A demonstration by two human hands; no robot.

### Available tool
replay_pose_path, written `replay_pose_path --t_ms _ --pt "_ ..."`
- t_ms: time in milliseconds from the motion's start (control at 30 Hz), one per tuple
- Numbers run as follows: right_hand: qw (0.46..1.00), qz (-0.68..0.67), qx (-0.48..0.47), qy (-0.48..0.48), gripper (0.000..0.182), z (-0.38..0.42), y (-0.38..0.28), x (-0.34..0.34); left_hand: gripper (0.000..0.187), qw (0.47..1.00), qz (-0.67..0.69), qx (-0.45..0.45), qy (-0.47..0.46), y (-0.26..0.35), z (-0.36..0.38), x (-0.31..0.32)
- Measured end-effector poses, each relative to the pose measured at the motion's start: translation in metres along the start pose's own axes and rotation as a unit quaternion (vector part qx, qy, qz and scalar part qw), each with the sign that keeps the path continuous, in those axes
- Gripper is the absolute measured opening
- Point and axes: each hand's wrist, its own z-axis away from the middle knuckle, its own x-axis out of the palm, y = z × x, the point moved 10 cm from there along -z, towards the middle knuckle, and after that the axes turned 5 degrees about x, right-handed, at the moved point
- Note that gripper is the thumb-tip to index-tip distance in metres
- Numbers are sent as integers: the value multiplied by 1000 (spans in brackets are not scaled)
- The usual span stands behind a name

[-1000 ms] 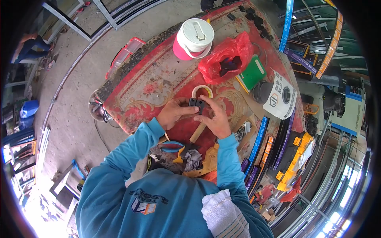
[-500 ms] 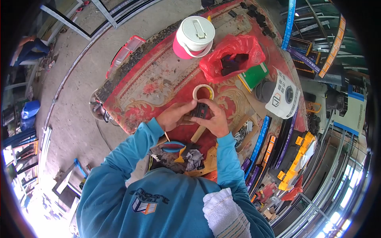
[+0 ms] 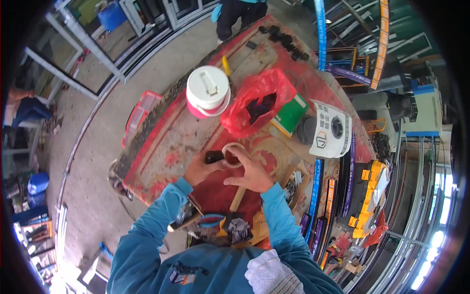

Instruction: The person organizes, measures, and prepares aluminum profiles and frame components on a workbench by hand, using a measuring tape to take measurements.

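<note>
My left hand (image 3: 197,169) is closed on a small black part (image 3: 214,157) above the red patterned table cover. Just right of it lies a cream ring-shaped roll (image 3: 226,160). My right hand (image 3: 255,174) reaches over the roll's right side, fingertips at its opening and thumb spread well away from them. Whether those fingertips touch the roll is unclear. Below the hands a wooden handle (image 3: 237,199) lies slanted on the cover.
A pink jug with a white lid (image 3: 208,88), a red plastic bag (image 3: 254,105), a green booklet (image 3: 292,115) and a white printed sheet (image 3: 331,128) lie beyond the hands. Crumpled paper (image 3: 239,230) is near my body. Another person (image 3: 235,18) stands past the far edge.
Both hands were together at the black part. The right hand has come off it and moved to the roll, while the left keeps the part. The camera view has shifted.
</note>
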Motion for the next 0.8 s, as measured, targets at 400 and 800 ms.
replay_pose_path --t_ms 400,800 --pt "942 -217 47 251 29 -137 79 -193 41 862 -451 219 79 -12 -57 -64" --pt "914 224 52 334 54 -389 238 -232 45 837 -468 266 101 -1 -60 -63"
